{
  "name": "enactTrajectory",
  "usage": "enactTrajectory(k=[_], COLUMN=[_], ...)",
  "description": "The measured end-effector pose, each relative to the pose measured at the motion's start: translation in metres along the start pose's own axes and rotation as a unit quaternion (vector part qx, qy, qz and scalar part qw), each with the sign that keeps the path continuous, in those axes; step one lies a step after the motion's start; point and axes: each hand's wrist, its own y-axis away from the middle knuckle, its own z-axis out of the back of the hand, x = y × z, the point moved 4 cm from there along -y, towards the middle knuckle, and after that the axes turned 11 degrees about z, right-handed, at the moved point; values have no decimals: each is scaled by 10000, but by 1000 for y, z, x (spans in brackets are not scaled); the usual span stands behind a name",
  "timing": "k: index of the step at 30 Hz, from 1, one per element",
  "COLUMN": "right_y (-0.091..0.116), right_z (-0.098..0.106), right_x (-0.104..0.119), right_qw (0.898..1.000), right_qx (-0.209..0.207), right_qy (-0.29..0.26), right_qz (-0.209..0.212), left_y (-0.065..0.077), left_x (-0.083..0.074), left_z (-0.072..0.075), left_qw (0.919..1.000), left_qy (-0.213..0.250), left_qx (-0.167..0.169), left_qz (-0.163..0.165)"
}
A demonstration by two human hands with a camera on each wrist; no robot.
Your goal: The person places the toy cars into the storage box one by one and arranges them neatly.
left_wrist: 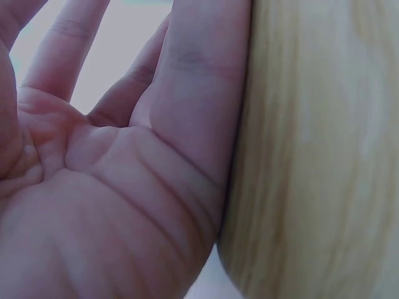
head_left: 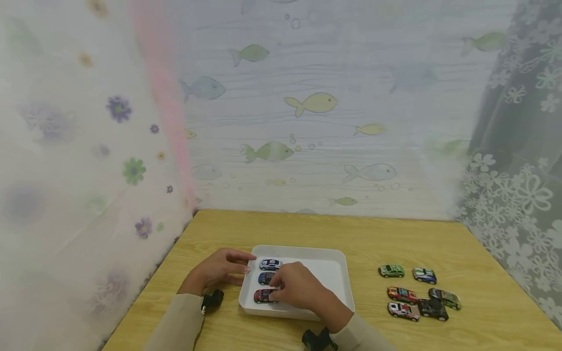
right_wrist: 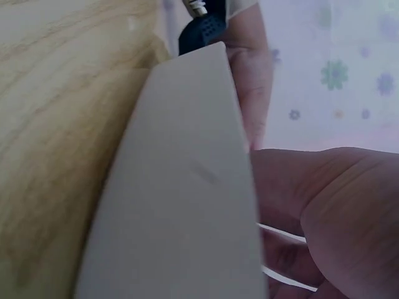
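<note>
A white tray lies on the table with three toy cars in a column at its left side. The white-and-black car is farthest, the blue car is in the middle, and the red car is nearest. Over the tray, my right hand has its thumb and index finger at the right end of the red car and appears to pinch it; the fingers also cover part of the blue car. My left hand rests by the tray's left rim, fingers extended, fingertips at the edge.
Right of the tray, several toy cars stand on the wooden table, among them a green car, a white-and-blue car and a black car. Patterned curtains enclose the table's back and sides.
</note>
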Motion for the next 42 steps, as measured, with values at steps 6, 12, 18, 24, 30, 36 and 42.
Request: enactTrajectory(k=[6, 12, 18, 24, 30, 36, 42], right_y=[4, 15, 39, 66, 84, 102, 124], right_z=[16, 37, 61, 84, 109, 127, 148], right_x=[2, -2, -18, -42, -60, -81, -103], right_qw=[9995, 9988, 9973, 9967, 9951, 9922, 9871], right_qx=[-211, -239, -520, -696, -895, -1002, -1092], right_qy=[108, 251, 337, 387, 405, 354, 308], right_qz=[222, 357, 383, 178, -91, -646, -1134], left_y=[-2, -3, -2, -1, 0, 2, 0], left_x=[2, 2, 1, 2, 1, 3, 1], left_z=[0, 0, -4, -4, 0, 1, -1], left_qw=[10000, 10000, 9999, 9999, 9999, 9999, 9999], left_qy=[-35, -35, -71, -80, 59, 77, -33], left_qx=[25, 32, 17, -24, -69, -86, -156], left_qz=[-21, -41, -76, -58, -53, -42, -51])
